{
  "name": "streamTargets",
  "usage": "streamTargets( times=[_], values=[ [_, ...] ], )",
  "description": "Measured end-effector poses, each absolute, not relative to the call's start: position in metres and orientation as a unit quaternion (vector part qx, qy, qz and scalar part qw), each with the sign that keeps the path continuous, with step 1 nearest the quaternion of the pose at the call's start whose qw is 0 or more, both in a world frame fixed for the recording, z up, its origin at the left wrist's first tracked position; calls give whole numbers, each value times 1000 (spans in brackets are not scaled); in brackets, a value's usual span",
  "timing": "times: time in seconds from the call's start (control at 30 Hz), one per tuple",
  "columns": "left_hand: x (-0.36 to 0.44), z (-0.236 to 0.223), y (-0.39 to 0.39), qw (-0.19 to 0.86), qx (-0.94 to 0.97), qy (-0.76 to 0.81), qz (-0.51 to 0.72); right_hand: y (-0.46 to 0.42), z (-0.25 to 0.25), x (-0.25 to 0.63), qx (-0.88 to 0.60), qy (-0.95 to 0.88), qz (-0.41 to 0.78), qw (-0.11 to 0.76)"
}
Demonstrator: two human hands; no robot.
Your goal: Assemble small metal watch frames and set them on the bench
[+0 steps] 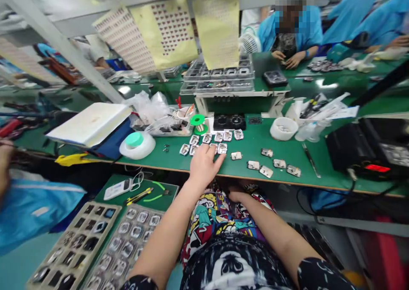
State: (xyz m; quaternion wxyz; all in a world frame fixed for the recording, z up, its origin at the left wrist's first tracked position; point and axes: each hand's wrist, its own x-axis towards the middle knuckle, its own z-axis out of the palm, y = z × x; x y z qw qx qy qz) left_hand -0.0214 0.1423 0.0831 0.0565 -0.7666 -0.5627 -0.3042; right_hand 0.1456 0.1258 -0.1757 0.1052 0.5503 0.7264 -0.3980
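My left hand reaches over the green bench, palm down with fingers stretched and thumb apart. Its fingertips are at the front row of small silver watch-like cases and cover part of that row. One case lies right by the thumb and index finger; whether they touch it I cannot tell. A second row, with a case in it, lies just behind. To the right are several flat metal parts with a pale face. My right hand is low over my lap, below the bench edge, its fingers hidden.
Tweezers lie at the right beside a black device. A white cup, a solder spool and a round bottle stand along the back. Trays of cases sit lower left. A co-worker sits opposite.
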Motion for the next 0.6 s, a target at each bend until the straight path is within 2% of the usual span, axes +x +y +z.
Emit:
streamTargets(
  times=[0.17,0.37,0.5,0.6],
  values=[
    [-7,87,179,104,-774,-592,-201,126,-176,160,570,692,-433,96],
    [3,88,183,63,-782,-599,-160,122,-183,158,589,662,-459,70],
    [7,88,182,49,-793,-583,-167,123,-183,155,581,666,-464,65],
    [7,85,179,48,-789,-572,-217,123,-181,153,567,677,-466,59]
  ],
)
